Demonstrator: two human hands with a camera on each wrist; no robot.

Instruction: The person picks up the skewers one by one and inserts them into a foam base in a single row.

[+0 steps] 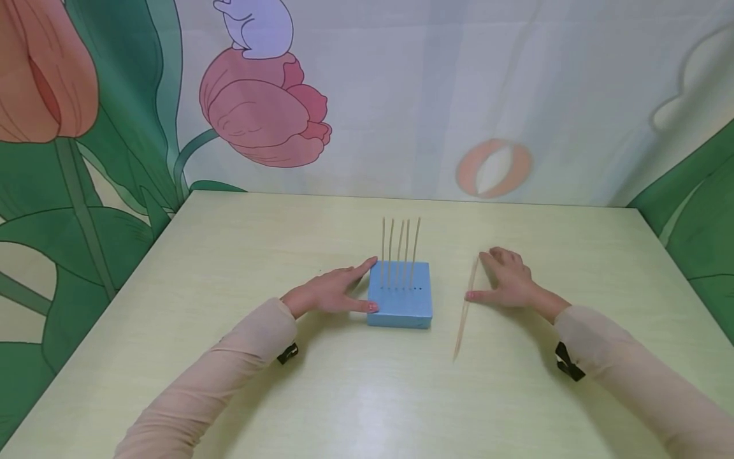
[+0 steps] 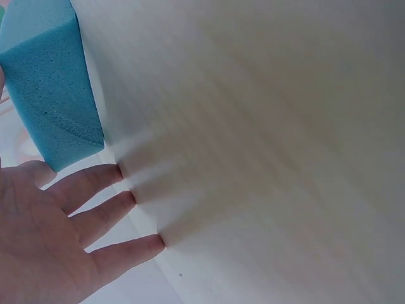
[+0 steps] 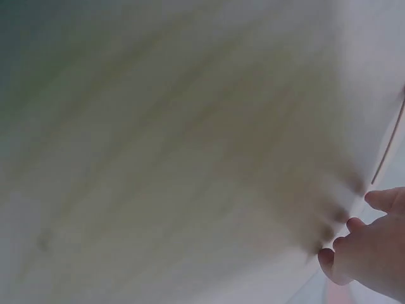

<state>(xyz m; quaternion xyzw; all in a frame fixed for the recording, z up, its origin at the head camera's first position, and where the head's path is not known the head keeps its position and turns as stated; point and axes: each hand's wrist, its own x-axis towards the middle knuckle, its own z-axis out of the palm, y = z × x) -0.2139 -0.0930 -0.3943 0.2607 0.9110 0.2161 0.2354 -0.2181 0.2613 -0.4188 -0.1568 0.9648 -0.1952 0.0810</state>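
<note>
A light blue foam block (image 1: 399, 309) sits on the table with several thin wooden sticks (image 1: 399, 248) standing upright in a row. Two small dark holes show at the row's right end. My left hand (image 1: 329, 290) holds the block from its left side, thumb at the front corner and index finger at the back corner; its other fingers (image 2: 126, 250) stretch out to the tabletop. To the right, loose wooden sticks (image 1: 462, 328) lie close together, pointing away from me. My right hand (image 1: 507, 280) touches them with spread thumb and index fingertips; the other fingers are bent near the tabletop.
The pale wood-grain table (image 1: 367, 395) extends on all sides of the block. Behind it hangs a white cloth (image 1: 390, 115) printed with flowers and leaves. A black strap (image 1: 568, 363) shows under the right sleeve, another (image 1: 288, 354) under the left.
</note>
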